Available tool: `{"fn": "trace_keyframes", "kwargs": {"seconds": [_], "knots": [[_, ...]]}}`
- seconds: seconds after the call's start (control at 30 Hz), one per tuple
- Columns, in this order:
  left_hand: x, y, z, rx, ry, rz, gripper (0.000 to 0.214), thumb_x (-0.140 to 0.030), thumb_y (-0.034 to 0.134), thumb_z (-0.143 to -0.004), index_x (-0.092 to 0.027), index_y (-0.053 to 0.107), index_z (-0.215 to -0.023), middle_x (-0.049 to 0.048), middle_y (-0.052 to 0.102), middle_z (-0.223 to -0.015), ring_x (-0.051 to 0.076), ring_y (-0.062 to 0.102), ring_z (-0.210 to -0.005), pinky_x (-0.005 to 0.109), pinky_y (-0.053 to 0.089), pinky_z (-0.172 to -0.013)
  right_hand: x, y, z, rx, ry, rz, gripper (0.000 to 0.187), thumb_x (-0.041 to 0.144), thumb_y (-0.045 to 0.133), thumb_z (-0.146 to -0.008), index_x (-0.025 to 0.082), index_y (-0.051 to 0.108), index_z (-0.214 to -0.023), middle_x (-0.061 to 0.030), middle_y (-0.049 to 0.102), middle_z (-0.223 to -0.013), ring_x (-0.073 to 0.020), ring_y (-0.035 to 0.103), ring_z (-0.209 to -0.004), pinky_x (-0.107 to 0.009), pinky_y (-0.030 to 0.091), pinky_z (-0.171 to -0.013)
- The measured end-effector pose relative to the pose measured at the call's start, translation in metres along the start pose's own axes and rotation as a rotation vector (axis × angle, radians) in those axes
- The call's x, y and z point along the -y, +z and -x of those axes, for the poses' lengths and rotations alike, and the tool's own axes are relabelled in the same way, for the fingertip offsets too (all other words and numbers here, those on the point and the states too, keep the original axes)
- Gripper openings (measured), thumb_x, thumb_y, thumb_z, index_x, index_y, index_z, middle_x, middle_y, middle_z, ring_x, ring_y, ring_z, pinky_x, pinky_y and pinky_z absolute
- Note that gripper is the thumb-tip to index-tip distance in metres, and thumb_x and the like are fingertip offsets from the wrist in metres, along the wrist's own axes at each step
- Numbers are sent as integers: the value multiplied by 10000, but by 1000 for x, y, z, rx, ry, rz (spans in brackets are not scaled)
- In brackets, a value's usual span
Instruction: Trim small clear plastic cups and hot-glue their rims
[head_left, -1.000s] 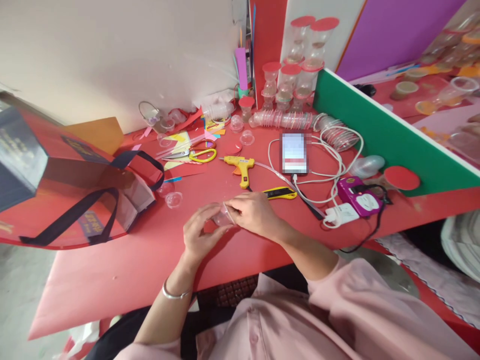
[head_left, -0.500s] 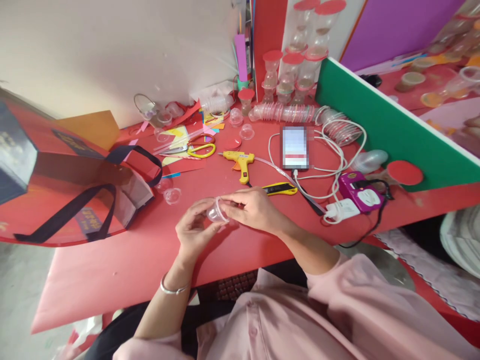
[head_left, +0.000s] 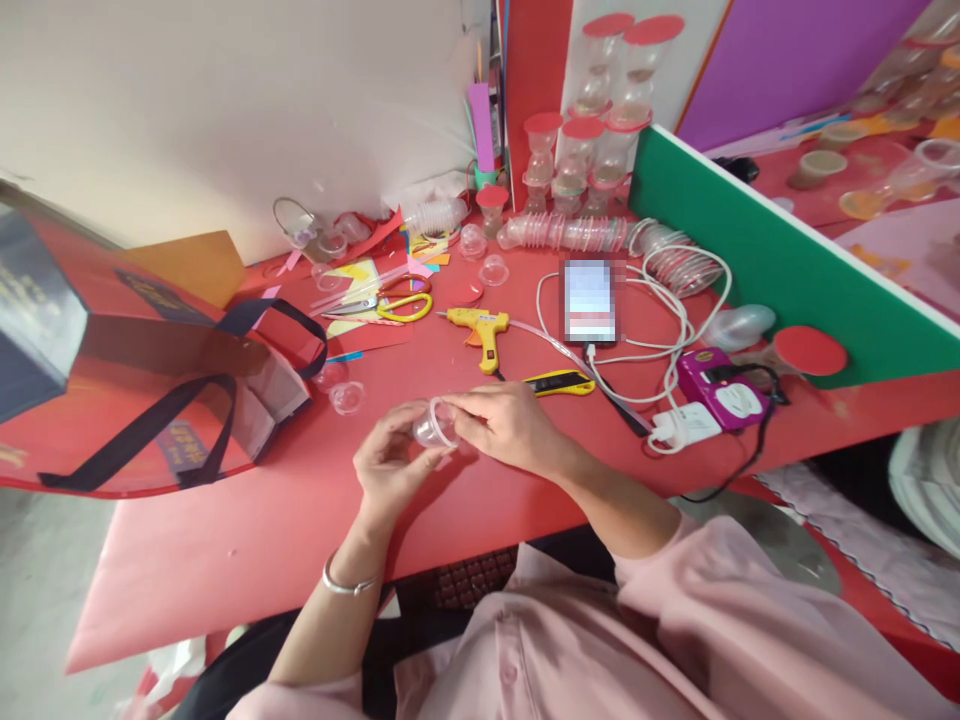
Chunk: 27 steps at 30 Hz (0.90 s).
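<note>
A small clear plastic cup [head_left: 430, 428] is held sideways above the red table [head_left: 315, 510], its rim toward the right. My left hand [head_left: 394, 455] is closed round the cup's body, thumb below and fingers above. With its fingers at the rim, my right hand [head_left: 499, 425] grips the cup from the right; its fingertips are partly hidden. Just beyond the hands lie a yellow glue gun [head_left: 484, 335] and a yellow utility knife [head_left: 561, 382]. Another clear cup or lid [head_left: 348, 398] rests left of my left hand.
A red paper bag [head_left: 165, 400] stands at the left. Behind are scissors [head_left: 405, 305], nested clear cups [head_left: 570, 232] and stacked hourglass-like cup pairs [head_left: 576, 160]. On the right, a phone [head_left: 590, 300], white cables, a purple power adapter [head_left: 724, 388] and a green divider [head_left: 750, 260].
Both hands keep their hold on the cup. My right fingers have shifted slightly at its rim, and the whole view has moved a little.
</note>
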<state>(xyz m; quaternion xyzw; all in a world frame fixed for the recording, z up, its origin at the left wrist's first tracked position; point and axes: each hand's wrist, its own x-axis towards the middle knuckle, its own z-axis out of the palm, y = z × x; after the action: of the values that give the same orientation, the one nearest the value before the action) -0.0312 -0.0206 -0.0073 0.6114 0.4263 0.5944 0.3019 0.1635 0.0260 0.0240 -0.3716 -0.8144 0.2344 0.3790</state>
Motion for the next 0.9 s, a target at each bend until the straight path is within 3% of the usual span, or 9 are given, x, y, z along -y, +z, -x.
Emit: {"fn": "trace_keyframes", "kwargs": {"seconds": [0.1, 0.3, 0.37, 0.5, 0.63, 0.9], "knots": [[4, -2, 0, 11, 63, -51, 529, -219, 948, -680, -200, 740, -1166, 118, 770, -1119, 271, 752, -1038, 393, 644, -867, 0, 0, -1, 18, -18, 58, 302, 345, 531, -1048, 206, 792, -991, -48, 791, -826, -140, 681, -721, -263, 398, -666], [9, -2, 2, 83, 206, -227, 536, -228, 945, -683, -234, 744, -1180, 105, 777, -1109, 270, 750, -1009, 432, 643, -871, 0, 8, 0, -33, -6, 226, 325, 265, 572, -970, 188, 704, -683, -35, 726, -667, -138, 618, -618, -290, 344, -619], [5, 0, 2, 71, 163, -153, 515, -216, 946, -678, -221, 753, -1156, 107, 782, -1086, 276, 753, -1014, 436, 642, -883, -1, 9, 1, -60, -3, 187, 285, 240, 590, -941, 192, 696, -681, -24, 714, -650, -133, 607, -607, -280, 365, -629], [-2, 0, 2, 10, -39, 77, 532, -179, 942, -678, -198, 739, -1169, 125, 784, -1143, 274, 766, -1034, 377, 649, -865, -3, 6, 1, -135, 33, -28, 176, 227, 611, -944, 202, 771, -875, -21, 758, -762, -119, 636, -644, -244, 435, -667], [-1, -5, 1, -95, -207, 183, 527, -181, 944, -675, -216, 734, -1156, 95, 793, -1125, 235, 778, -961, 312, 656, -789, -3, -1, -1, -110, 110, -190, 196, 248, 613, -984, 209, 792, -1054, -42, 790, -883, -136, 692, -739, -241, 484, -706], [3, -9, 0, -144, -300, 261, 517, -257, 959, -661, -228, 733, -1125, 68, 788, -1078, 210, 762, -911, 302, 643, -775, 2, -7, -6, -42, 238, -378, 268, 304, 622, -998, 184, 770, -1188, -52, 804, -935, -134, 708, -716, -248, 510, -710]]}}
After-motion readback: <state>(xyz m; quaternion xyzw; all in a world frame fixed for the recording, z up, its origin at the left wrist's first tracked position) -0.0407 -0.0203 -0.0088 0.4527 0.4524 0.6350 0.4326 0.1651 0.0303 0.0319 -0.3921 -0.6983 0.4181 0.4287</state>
